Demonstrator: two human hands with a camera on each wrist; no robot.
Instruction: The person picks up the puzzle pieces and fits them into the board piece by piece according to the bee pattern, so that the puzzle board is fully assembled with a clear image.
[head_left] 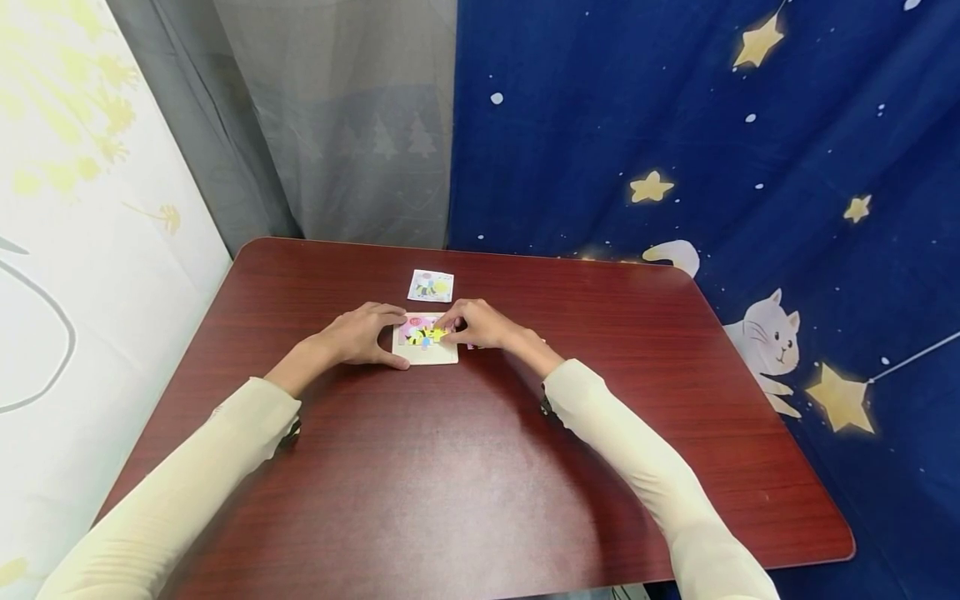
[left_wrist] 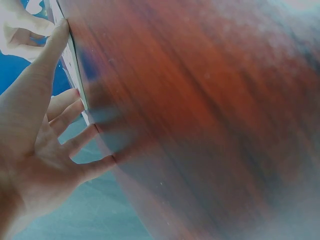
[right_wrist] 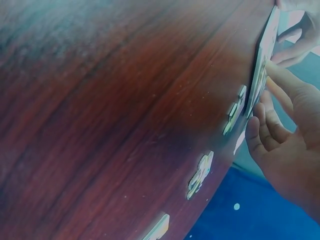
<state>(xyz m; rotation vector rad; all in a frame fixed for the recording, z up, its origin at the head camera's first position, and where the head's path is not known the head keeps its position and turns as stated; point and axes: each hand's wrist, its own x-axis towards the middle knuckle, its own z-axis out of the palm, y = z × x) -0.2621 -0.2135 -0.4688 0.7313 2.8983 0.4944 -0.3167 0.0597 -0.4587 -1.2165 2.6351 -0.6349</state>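
Observation:
A jigsaw puzzle board (head_left: pixel 425 356) with a pale frame lies on the table, a bee picture in pink and yellow inside it. My left hand (head_left: pixel 365 335) holds the board's left side, thumb at the near corner and index finger at the far one; its other fingers spread out in the left wrist view. Over the right part of the picture, my right hand (head_left: pixel 482 323) pinches a yellow puzzle piece (head_left: pixel 437 335) between thumb and index finger. That piece is mostly hidden in the right wrist view. Loose puzzle pieces (right_wrist: pixel 200 175) lie beside the board, partly under my right hand.
Behind the board lies a small white card (head_left: pixel 431 286) printed with a similar bee picture. The reddish-brown table (head_left: pixel 465 467) has rounded corners. A grey curtain (head_left: pixel 352 125) and a blue starry curtain (head_left: pixel 570 125) hang beyond its far edge.

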